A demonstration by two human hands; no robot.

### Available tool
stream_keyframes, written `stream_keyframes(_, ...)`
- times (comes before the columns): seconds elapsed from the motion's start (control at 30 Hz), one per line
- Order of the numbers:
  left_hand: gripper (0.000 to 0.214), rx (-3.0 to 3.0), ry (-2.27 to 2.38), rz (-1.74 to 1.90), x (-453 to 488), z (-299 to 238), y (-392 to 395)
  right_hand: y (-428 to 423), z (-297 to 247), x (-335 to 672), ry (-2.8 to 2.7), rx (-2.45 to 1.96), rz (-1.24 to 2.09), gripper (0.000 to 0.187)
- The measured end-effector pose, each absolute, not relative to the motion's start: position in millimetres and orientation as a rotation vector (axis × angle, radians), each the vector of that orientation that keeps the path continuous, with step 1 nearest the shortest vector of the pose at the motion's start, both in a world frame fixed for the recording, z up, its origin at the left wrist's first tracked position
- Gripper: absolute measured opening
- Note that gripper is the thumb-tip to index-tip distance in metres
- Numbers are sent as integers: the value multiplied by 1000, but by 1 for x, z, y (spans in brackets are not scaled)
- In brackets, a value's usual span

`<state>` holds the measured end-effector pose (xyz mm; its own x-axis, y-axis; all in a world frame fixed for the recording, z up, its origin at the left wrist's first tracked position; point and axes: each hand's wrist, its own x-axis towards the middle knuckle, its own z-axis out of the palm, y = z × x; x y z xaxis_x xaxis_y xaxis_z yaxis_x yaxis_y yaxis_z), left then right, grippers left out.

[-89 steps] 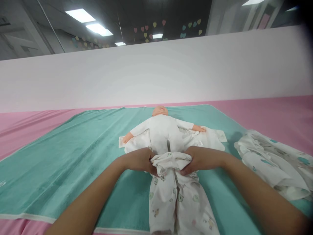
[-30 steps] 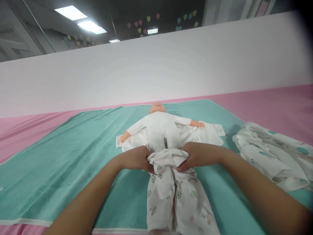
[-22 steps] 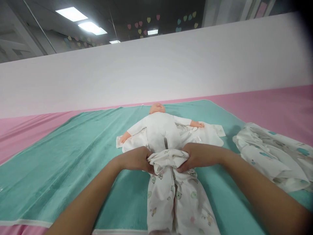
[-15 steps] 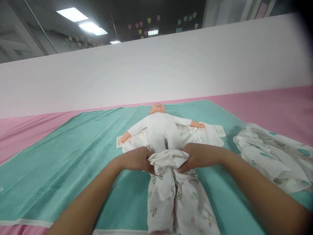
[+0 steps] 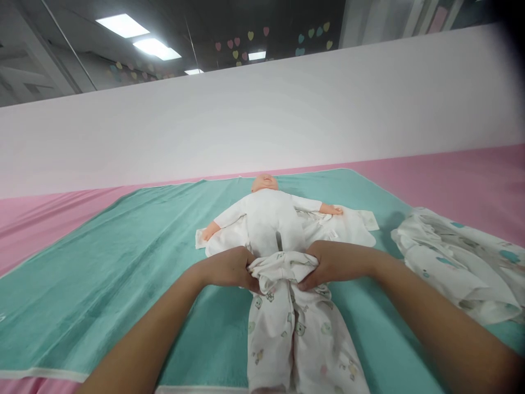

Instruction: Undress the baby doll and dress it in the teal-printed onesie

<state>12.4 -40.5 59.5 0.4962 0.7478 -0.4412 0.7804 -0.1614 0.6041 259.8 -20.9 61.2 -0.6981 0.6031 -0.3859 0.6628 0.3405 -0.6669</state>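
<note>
A baby doll (image 5: 268,216) with a white cloth body lies on its back, head away from me and arms spread. Printed white baby pants (image 5: 273,323) cover its legs and reach toward me. My left hand (image 5: 232,268) grips the left side of the bunched waistband. On the opposite side, my right hand (image 5: 328,264) pinches the same waistband between thumb and fingers. The band is gathered and partly turned over at the doll's hips. Beneath the doll, a white garment (image 5: 353,224) lies spread out. My fingertips are partly hidden in the cloth.
A crumpled white cloth with a green print (image 5: 459,268) lies to the right. Under everything is a teal blanket (image 5: 123,262) over a pink surface (image 5: 451,186). A white wall panel (image 5: 246,120) runs along the back, with dark glass above it.
</note>
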Motion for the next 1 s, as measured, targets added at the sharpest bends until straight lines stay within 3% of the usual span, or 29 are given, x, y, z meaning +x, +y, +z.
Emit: stream_keyframes(1.0,32,1909,1267,-47,12,59,-40,-22,61,260,2514,1208,-1302,40)
